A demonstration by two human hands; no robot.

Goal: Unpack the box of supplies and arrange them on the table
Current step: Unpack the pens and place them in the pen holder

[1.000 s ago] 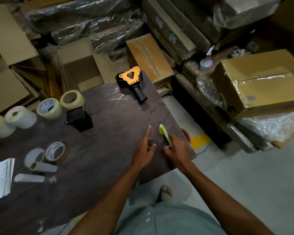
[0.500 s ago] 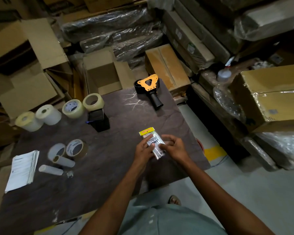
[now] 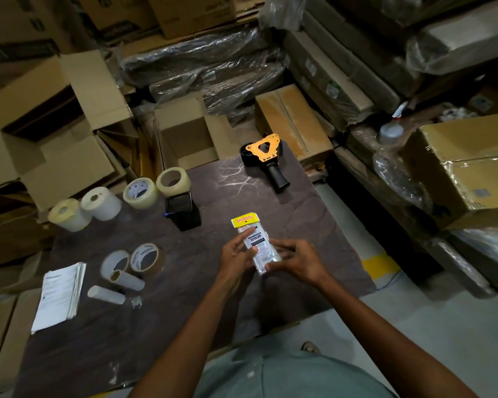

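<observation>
— Holding anything?
— Yes: small clear packet [image 3: 256, 245] with a yellow header card, printed "TOTEM", pinched from both sides above the dark table [image 3: 314, 225]. Left hand [image 3: 236, 255] curled round its left edge, thumb on the front label. Right hand [image 3: 296, 261] closed on the lower right edge, fingers [image 3: 283, 248] lapped across the plastic. Neither hand wide open; both partly closed on the packet.
— Header card free?
— Clear of both hands, sticking out past the fingertips, away from the body. Contents too small to tell.
— Beyond the fingers?
— Straight past the header card, well apart: orange-and-black tape dispenser [image 3: 266, 159] lying at the far table edge, handle pointing back toward the hands. Up and left of the left fingers: black boxy holder [image 3: 183, 209], with two clear tape rolls [image 3: 156, 188] just behind it.
— Further left?
— Two white rolls [image 3: 84, 208] side by side near the far left edge. Well left of the left hand, nearer: a brown tape roll [image 3: 147, 261] leaning against a white ring [image 3: 114, 264], then two white tubes [image 3: 118, 287] on their sides. Past those, a stack of white papers [image 3: 59, 295] at the left edge.
— Off the table?
— Open cardboard boxes [image 3: 184, 133] beyond the far edge, wrapped cartons [image 3: 460, 168] to the right of the right hand.
</observation>
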